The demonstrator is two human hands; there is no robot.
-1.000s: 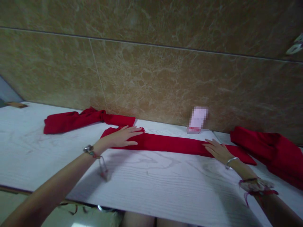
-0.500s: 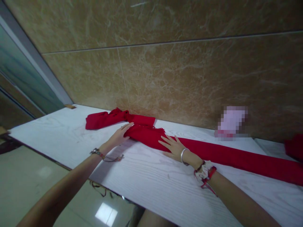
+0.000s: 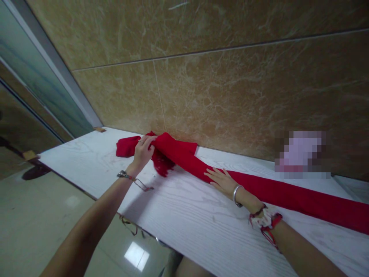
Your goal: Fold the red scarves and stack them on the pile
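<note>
A long red scarf lies stretched across the white wood-grain table, running from the left end to the right edge of view. My left hand is closed on the scarf's fringed left end and holds it lifted off the table, the fringe hanging below. My right hand lies flat with fingers spread, pressing on the scarf a little to the right of the lifted end. A second red cloth lies bunched against the wall behind my left hand.
A brown marble-tiled wall rises right behind the table. A blurred pink object stands against it at the right. A small wooden block sits at the table's far left corner. Glossy floor tiles lie below left.
My left hand has closed on the scarf's left end and raised it from the table. My right hand has slid slightly right along the scarf. The view has swung a little further left.
</note>
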